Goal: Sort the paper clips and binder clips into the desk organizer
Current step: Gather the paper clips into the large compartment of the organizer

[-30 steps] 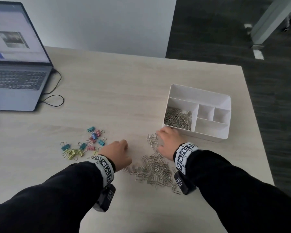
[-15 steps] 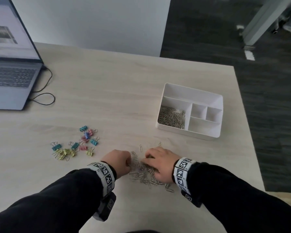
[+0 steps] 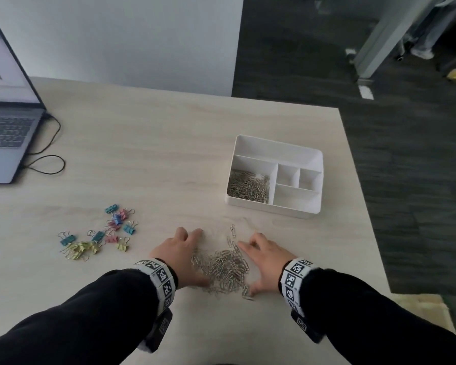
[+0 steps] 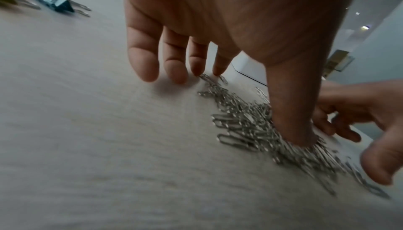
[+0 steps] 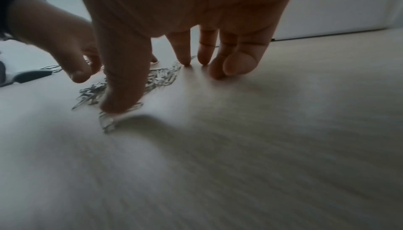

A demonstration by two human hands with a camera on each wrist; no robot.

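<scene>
A pile of silver paper clips [image 3: 225, 270] lies on the desk between my two hands. My left hand [image 3: 181, 255] rests at its left side, fingers straight on the desk and thumb among the clips [image 4: 250, 121]. My right hand [image 3: 265, 259] rests at the pile's right side, fingers spread, thumb on the clips [image 5: 122, 94]. Both hands hold nothing. The white desk organizer [image 3: 274, 206] stands beyond the pile; its left compartment holds paper clips [image 3: 248, 185]. Coloured binder clips [image 3: 100, 234] lie scattered to the left.
An open laptop [image 3: 8, 135] with a black cable [image 3: 48, 162] sits at the far left. The desk's right edge [image 3: 363, 196] runs close behind the organizer, with dark carpet beyond. A few stray paper clips [image 3: 232, 233] lie just beyond the pile.
Both hands have swept the spread paper clips into one tight pile, then opened outward to flank it. The camera view has shifted right.
</scene>
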